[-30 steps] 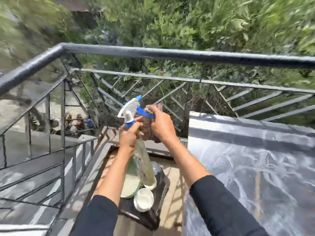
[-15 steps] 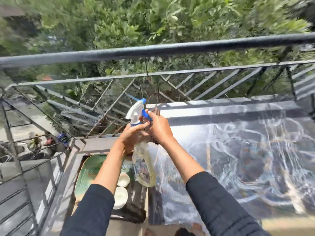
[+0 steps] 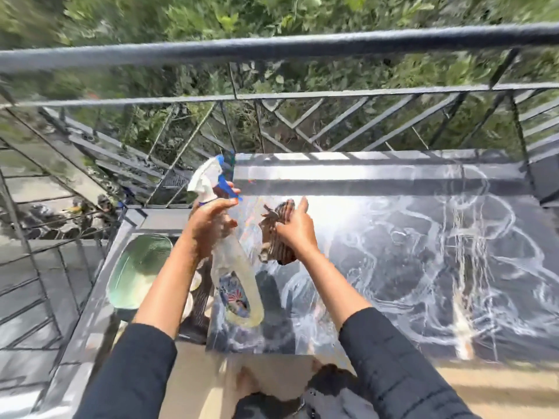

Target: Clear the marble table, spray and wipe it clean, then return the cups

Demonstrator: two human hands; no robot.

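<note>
Now, left hand (image 3: pixel 208 225) fingers around one spray bottle (image 3: pixel 233 273), right hand (image 3: pixel 295 229) fingers around one cloth (image 3: pixel 273 237) (striped).

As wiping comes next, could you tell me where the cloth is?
Head view: the right hand grips the cloth above the left part of the table, just right of the bottle in the left hand.

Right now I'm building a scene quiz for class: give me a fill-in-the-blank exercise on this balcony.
The left hand grips a ____ with a blue trigger.
The right hand holds a striped ____.
The green tray lies to the ____ of the marble table.
Missing: spray bottle; cloth; left.
</note>
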